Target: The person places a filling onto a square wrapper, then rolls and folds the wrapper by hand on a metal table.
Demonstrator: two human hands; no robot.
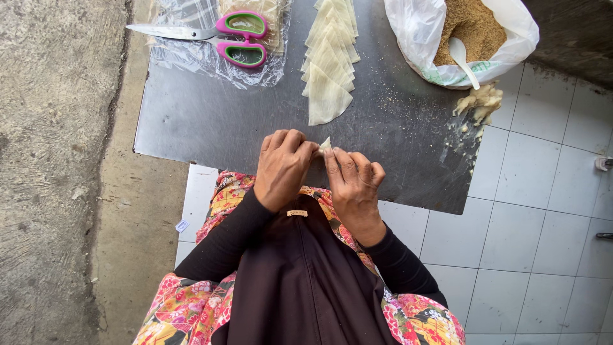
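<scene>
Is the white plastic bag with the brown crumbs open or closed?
Open. The white plastic bag has its mouth spread wide, showing the brown crumbs and a white spoon inside.

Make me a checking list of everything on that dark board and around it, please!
Surface: dark board, crumbs scattered.
Job's things: small wrapper piece pinched between left hand and right hand; wrapper stack.
Clutter: pink-green scissors on clear plastic; bag of brown filling with white spoon; dough lump.
Grip: both closed on the wrapper piece.
Cables: nothing seen.
Surroundings: white tiles, concrete floor.
</scene>
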